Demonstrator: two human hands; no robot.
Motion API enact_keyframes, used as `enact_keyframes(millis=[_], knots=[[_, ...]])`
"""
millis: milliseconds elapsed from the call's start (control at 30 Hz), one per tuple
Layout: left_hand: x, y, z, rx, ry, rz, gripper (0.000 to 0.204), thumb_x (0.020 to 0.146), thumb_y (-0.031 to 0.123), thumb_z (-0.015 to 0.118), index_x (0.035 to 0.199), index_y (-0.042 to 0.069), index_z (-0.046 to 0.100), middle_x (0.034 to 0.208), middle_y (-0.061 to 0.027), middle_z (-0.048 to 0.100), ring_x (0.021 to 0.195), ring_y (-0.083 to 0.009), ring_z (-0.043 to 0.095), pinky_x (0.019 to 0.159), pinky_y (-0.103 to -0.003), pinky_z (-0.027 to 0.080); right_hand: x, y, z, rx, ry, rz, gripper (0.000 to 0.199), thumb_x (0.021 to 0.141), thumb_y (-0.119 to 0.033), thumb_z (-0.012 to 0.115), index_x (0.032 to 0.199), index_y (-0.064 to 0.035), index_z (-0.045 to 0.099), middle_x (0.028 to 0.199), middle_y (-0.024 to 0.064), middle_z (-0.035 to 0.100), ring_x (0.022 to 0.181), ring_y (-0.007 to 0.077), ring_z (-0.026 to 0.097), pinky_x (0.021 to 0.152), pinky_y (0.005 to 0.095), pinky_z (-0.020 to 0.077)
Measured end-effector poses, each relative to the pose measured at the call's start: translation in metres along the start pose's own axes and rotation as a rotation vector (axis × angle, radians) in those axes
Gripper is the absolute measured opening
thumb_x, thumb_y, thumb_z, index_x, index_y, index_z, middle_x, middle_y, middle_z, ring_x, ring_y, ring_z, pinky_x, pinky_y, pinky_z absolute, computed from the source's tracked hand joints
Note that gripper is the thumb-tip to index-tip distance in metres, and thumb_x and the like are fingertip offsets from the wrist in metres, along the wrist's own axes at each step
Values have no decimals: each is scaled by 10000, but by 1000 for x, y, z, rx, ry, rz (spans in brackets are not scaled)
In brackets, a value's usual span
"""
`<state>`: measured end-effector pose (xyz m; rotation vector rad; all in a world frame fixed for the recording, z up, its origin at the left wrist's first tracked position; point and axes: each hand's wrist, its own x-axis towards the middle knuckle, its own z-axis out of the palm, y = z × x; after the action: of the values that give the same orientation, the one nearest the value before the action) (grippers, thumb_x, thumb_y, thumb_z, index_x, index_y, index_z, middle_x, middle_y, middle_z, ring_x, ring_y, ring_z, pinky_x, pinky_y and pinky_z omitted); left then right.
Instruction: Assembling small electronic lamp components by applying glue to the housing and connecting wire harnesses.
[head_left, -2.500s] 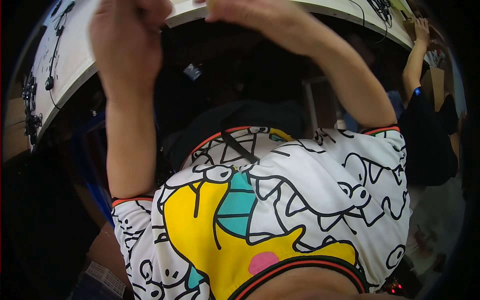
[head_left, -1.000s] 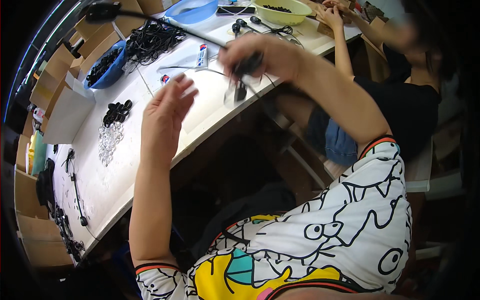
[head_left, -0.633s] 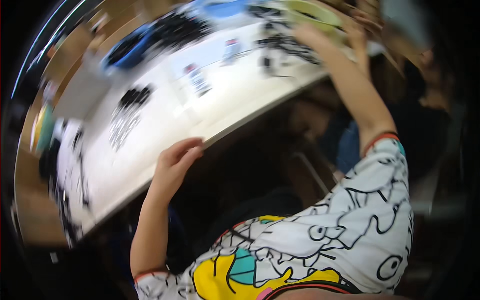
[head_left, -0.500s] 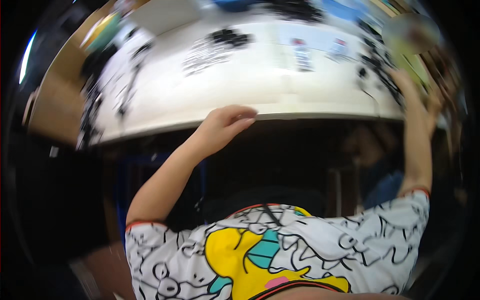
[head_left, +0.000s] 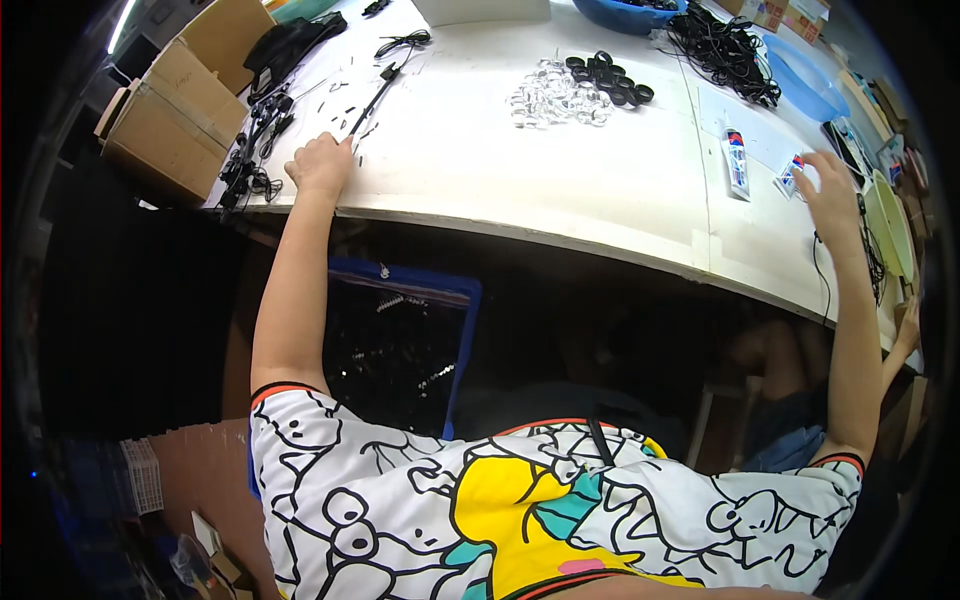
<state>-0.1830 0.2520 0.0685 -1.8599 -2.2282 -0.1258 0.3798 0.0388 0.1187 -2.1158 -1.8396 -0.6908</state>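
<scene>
My left hand [head_left: 320, 165] is closed in a loose fist on the left of the white table, near the front edge. A thin black cord [head_left: 376, 103] with a small black block at its far end runs down to its fingers; the grip itself is partly hidden. My right hand [head_left: 832, 195] reaches over the table's right side, fingers curved and apart, nothing visible in them. Its fingertips are beside a small crumpled white-and-blue tube [head_left: 788, 180]. Left of that lies a longer white, blue and red tube [head_left: 737, 163].
Clear rings [head_left: 560, 95] and black rings [head_left: 622, 88] lie mid-table. Black cables [head_left: 722, 50] are heaped near a blue basin [head_left: 805, 75]. Cardboard boxes [head_left: 170, 135] stand at left, a blue crate [head_left: 472, 310] below. Another person's hand [head_left: 907, 325] shows at the right edge.
The view has swung left. My left hand has moved from the table's front edge to the cord at left. My right hand has come away from the cables at right toward the tubes.
</scene>
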Motion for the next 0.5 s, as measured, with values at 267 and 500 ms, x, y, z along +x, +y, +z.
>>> enact_keyframes(millis=[267,500], knots=[[12,-5,15,-285,181,20,447,842,430,437,951,26,594,854,-122,622,826,-257,570,752,-387,398,5,-133,-22,184,35,-274,223,727,-158,619,910,-36,582,1076,130,541,1020,281,482,869,374,373],[-18,4,-37,-1851,-43,182,320,903,292,440,795,0,515,617,-5,440,460,-55,335,438,-189,280,7,-169,-50,288,140,-395,248,740,-143,617,955,-29,567,1072,115,543,1010,279,488,861,362,379]])
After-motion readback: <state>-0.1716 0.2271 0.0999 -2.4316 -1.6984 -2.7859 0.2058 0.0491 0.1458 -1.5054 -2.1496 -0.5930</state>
